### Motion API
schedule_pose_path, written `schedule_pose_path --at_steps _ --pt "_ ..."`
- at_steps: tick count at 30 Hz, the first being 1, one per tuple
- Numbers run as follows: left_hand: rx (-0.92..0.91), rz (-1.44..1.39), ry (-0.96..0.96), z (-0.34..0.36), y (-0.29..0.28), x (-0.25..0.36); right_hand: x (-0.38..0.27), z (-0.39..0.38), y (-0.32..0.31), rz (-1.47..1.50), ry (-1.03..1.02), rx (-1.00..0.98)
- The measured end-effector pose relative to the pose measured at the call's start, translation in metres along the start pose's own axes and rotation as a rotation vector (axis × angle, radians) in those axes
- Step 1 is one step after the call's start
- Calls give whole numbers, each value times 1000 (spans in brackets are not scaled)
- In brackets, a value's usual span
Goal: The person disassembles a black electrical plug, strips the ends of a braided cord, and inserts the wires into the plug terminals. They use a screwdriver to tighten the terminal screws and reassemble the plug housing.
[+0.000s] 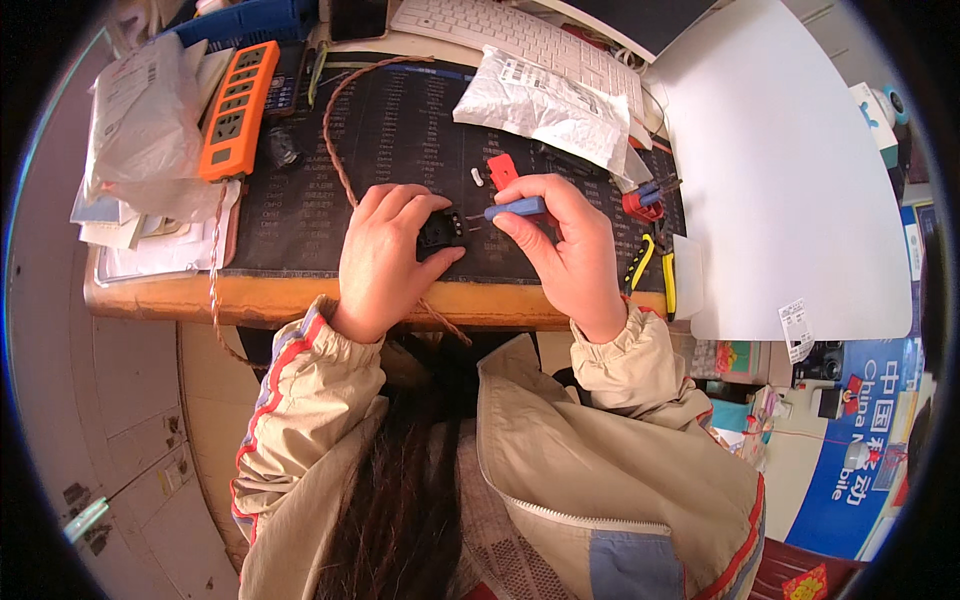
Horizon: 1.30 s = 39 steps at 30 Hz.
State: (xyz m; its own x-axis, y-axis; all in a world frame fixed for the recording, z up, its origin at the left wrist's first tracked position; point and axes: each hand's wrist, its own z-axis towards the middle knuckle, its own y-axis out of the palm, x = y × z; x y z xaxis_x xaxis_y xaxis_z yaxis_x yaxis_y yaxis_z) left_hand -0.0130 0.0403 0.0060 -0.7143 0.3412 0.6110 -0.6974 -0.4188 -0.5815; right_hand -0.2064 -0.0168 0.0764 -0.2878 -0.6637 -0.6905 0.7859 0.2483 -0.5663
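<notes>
My left hand [385,255] is closed around a small black block with metal terminals [440,233], pressing it on the dark desk mat. Between the thumb and fingers of my right hand [565,240] is a screwdriver with a blue handle [518,207]. Its thin shaft points left, with the tip at or very near the terminal side of the block; contact cannot be made out. Just beyond the right hand lies a flat red plastic piece [502,168], and beside it a small white piece [477,177]. A brown twisted cord [335,140] runs toward the left hand.
An orange power strip [238,115] and a plastic-wrapped package [145,125] stand at the left. Behind are a white parcel [545,110] and a keyboard [530,40]. Yellow-and-black pliers [668,275], a red holder with blue tools [643,203] and a large white panel [790,180] are right.
</notes>
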Motion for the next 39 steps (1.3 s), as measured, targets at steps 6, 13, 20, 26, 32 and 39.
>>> schedule_pose_path --at_steps 6,13,20,26,32,39 --pt "7 -12 -17 -1 0 -1 1 0 -1 -76 47 -113" --pt "-10 -1 -35 -1 0 1 7 -1 1 -101 14 -89" --pt "-22 -1 -38 -1 -1 1 7 5 3 -137 -28 -126" --pt "-16 10 -38 -1 -1 2 1 13 -3 -598 -246 -164" --pt "-30 -5 -33 -1 -4 1 -5 27 -8 -606 -311 -289" --pt "-11 -40 -19 -2 -3 0 -15 28 -10 -470 -235 -454"
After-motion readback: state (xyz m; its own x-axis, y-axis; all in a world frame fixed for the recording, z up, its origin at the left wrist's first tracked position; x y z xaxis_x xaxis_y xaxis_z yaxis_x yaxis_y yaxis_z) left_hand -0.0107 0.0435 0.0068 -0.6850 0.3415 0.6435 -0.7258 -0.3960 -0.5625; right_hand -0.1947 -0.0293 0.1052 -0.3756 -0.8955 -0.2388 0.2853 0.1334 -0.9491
